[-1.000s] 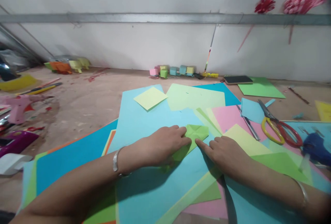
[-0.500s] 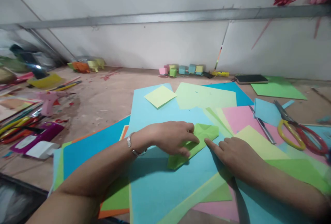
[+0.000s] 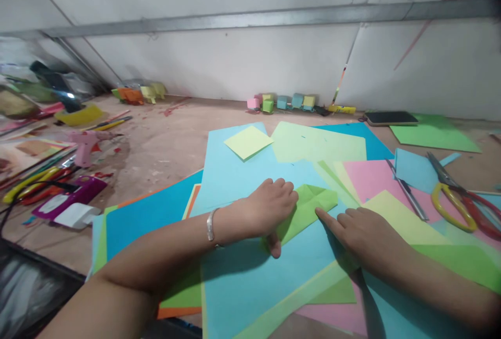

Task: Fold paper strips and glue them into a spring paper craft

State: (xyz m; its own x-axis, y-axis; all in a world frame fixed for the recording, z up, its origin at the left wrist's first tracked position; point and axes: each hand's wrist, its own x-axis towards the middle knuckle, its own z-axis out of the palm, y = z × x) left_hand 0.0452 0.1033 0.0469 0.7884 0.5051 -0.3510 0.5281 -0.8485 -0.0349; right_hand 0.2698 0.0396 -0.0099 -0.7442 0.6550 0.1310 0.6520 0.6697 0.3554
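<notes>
A folded light-green sheet of paper lies slantwise on a large pale-blue sheet. My left hand, with a silver bangle at the wrist, is closed with its fingers curled down on the left part of the folded paper. Its thumb points down along the paper's lower end, and the fingertips are hidden under the knuckles. My right hand touches the paper's right lower edge with a stretched index finger; its other fingers are bent. Beyond the hands, a pale-yellow square of paper rests on the blue sheet.
Scissors and a metal craft knife lie on coloured sheets at the right. A phone and small paper blocks sit near the wall. At the left are a pink glue gun, a purple device and pliers.
My left hand has curled its fingers in, and its thumb has moved down along the folded paper. The right index finger stays at the paper's edge. The whole view has shifted slightly.
</notes>
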